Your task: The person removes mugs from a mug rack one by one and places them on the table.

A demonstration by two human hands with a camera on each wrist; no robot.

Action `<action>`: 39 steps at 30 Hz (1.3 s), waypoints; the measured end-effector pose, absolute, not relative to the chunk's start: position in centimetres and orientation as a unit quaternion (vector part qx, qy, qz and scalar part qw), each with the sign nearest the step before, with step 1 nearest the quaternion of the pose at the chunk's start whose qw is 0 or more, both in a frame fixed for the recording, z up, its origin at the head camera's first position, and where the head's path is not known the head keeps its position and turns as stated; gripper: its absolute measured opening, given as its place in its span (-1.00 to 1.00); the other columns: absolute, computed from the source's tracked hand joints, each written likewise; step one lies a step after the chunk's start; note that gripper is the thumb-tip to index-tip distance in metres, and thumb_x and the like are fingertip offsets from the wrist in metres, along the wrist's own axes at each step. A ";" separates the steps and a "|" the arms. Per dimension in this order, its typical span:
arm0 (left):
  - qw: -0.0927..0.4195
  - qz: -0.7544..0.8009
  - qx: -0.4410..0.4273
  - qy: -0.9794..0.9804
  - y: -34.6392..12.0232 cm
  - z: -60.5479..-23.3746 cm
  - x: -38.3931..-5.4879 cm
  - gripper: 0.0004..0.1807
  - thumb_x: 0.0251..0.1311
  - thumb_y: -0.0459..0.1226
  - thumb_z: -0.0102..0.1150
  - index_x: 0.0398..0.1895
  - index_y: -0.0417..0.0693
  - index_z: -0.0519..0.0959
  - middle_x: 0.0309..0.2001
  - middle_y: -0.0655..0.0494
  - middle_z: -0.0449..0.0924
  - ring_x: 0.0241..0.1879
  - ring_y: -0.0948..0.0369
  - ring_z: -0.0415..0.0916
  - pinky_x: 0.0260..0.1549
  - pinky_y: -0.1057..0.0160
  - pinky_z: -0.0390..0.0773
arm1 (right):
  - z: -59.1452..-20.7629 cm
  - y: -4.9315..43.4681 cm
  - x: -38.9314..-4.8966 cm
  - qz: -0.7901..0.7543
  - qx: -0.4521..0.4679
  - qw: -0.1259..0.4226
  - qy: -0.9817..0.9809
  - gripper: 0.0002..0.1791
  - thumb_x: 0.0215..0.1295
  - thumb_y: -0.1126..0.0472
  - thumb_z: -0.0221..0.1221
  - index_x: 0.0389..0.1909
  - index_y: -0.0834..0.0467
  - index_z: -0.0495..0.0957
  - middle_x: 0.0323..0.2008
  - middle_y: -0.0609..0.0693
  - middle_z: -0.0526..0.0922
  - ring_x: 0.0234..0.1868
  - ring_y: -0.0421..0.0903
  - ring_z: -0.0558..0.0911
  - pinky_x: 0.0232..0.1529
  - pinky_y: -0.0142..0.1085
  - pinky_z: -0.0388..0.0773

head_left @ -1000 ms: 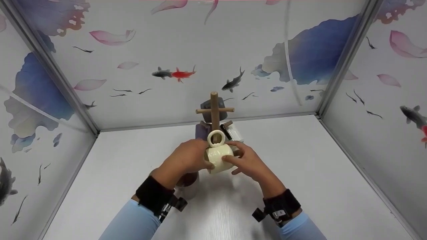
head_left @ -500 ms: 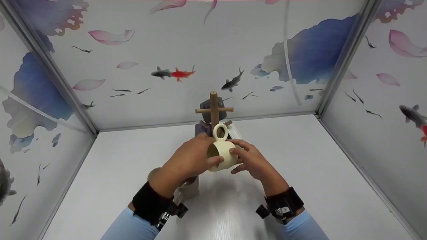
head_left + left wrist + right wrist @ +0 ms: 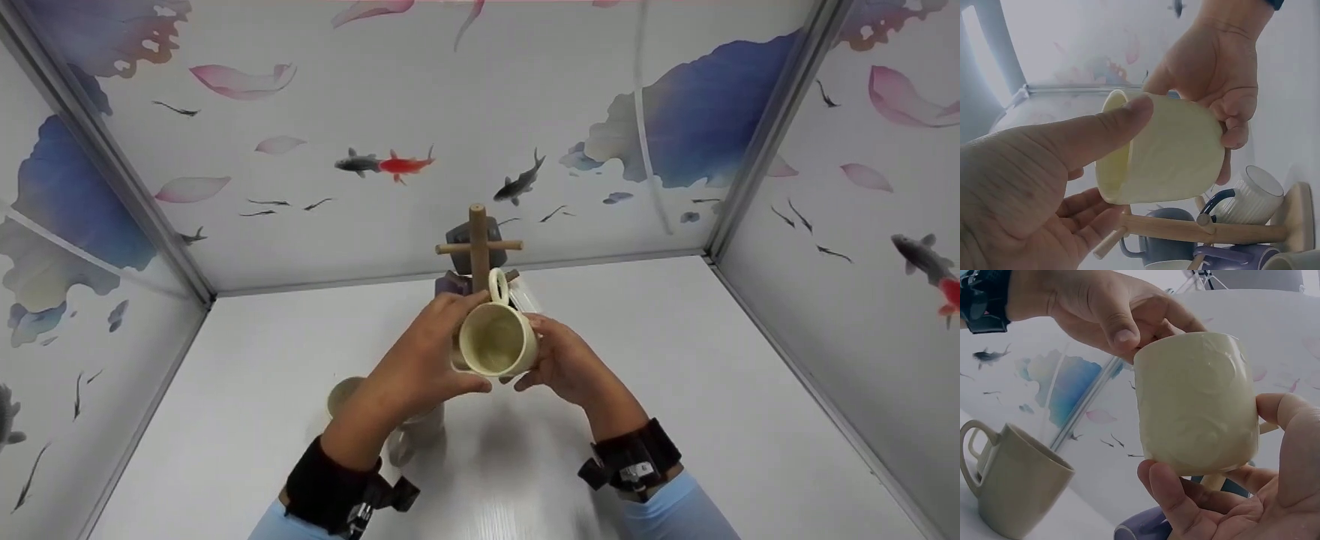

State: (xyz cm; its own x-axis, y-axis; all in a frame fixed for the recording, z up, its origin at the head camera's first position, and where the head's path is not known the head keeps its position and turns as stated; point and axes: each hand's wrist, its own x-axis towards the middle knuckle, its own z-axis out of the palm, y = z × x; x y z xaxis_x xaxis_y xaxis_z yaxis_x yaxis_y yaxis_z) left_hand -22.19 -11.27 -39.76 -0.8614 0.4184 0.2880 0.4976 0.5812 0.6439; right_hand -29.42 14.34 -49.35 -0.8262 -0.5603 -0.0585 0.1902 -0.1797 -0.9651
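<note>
Both hands hold a cream mug in front of a wooden mug tree. In the head view its mouth faces the camera and its ring handle points toward the tree. My right hand grips the right side and base, thumb and fingers around the mug in the right wrist view. My left hand is curled around the rim side. Its thumb lies across the rim in the left wrist view. The mug partly hides the fingers of both hands.
On the tree hang a dark grey mug, a purple mug and a ribbed clear mug with a dark handle. A beige mug and another mug stand on the white table beside my left forearm. Patterned walls enclose it.
The mug has turned from side-on until its mouth faces the head camera, and its handle has swung edge-on. My left thumb has moved from the mug's front to below its rim.
</note>
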 end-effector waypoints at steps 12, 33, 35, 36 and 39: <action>0.109 -0.466 -0.247 -0.843 -11.0 -42.2 -21.2 0.27 -0.01 -0.17 0.89 0.78 -0.08 0.31 0.52 -0.03 0.52 0.46 0.03 0.57 0.49 -0.20 0.60 | -49.6 13.9 -28.7 -0.782 -0.233 0.299 0.495 -0.47 0.75 -0.21 -0.12 0.23 0.05 0.65 -0.10 -0.01 0.91 -0.20 -0.14 0.91 -0.19 -0.29 0.85; 0.118 -0.555 -0.201 -0.798 -11.5 -43.2 -21.4 0.06 -0.19 -0.15 0.94 0.50 -0.05 0.61 0.23 0.09 0.77 0.20 0.14 0.73 0.26 0.07 0.75 | -47.4 14.2 -28.2 -0.711 -0.208 0.235 0.629 -0.56 0.75 -0.01 0.01 0.29 0.15 0.68 -0.05 -0.04 0.84 -0.08 -0.06 0.85 -0.20 -0.18 0.87; 0.115 -0.559 -0.195 -0.798 -11.6 -43.3 -21.5 0.05 -0.19 -0.14 0.95 0.49 -0.02 0.62 0.22 0.10 0.77 0.20 0.14 0.73 0.26 0.05 0.75 | -46.9 14.7 -28.1 -0.688 -0.203 0.185 0.672 -0.56 0.72 0.06 0.09 0.34 0.25 0.66 -0.01 -0.06 0.80 0.00 -0.06 0.82 -0.16 -0.19 0.85; 0.113 -0.560 -0.192 -0.798 -11.6 -43.4 -21.5 0.05 -0.20 -0.13 0.95 0.49 0.00 0.63 0.23 0.11 0.77 0.20 0.15 0.73 0.27 0.04 0.75 | -46.6 14.9 -28.0 -0.677 -0.207 0.160 0.688 -0.55 0.70 0.09 0.13 0.36 0.30 0.64 0.03 -0.06 0.79 0.02 -0.08 0.80 -0.13 -0.21 0.84; 0.106 -0.561 -0.183 -0.801 -11.5 -43.6 -21.6 0.03 -0.20 -0.11 0.96 0.46 0.05 0.64 0.22 0.14 0.77 0.22 0.16 0.73 0.28 0.02 0.76 | -45.9 15.5 -27.6 -0.648 -0.250 0.098 0.713 -0.52 0.68 0.19 0.20 0.44 0.37 0.56 0.16 0.00 0.78 0.11 -0.11 0.77 -0.02 -0.25 0.80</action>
